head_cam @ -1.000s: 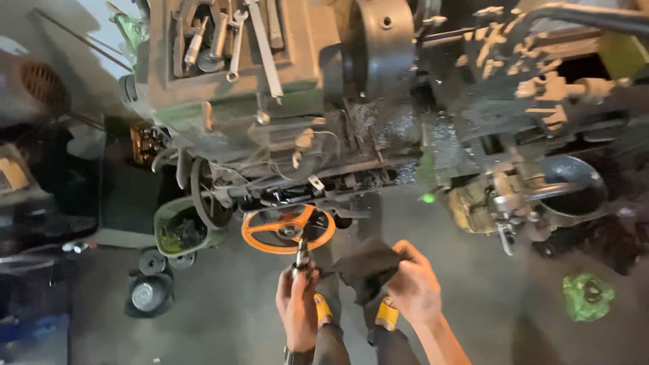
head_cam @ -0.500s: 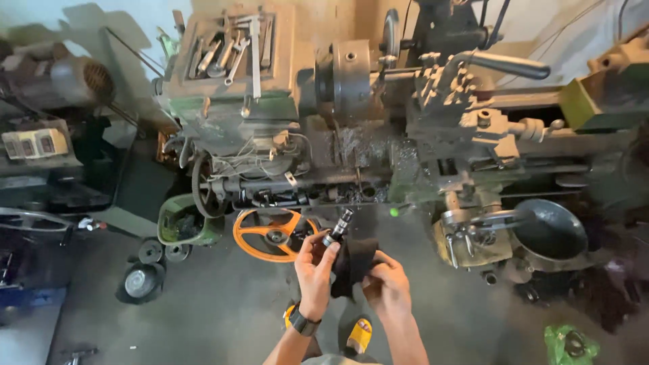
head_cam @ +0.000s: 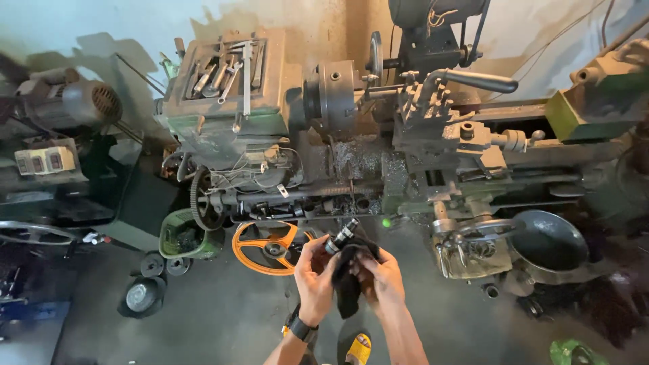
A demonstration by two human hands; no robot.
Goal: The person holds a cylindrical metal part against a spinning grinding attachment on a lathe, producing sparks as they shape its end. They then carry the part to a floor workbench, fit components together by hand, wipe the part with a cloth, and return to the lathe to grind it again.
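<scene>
A worker stood before a metal lathe, the left hand gripping a short dark threaded metal part with its fingers closed round the lower end, while the right hand pressed a black rag against it, fingers wrapped into the cloth. Over the past second both hands had come up from lower in the view and drawn closer together, and the part now stood tilted above the rag, up and to the right; by the look of it, the wiping of the part was well under way.

Just beyond the hands hung the orange handwheel, with a green bucket of scrap to its left and round weights on the floor nearby. To the right sat a dark metal pan. Farther back, the lathe's chuck and tool post crowded the bed, which was strewn with swarf, and wrenches lay in the tray atop the headstock. An electric motor rested at far left.
</scene>
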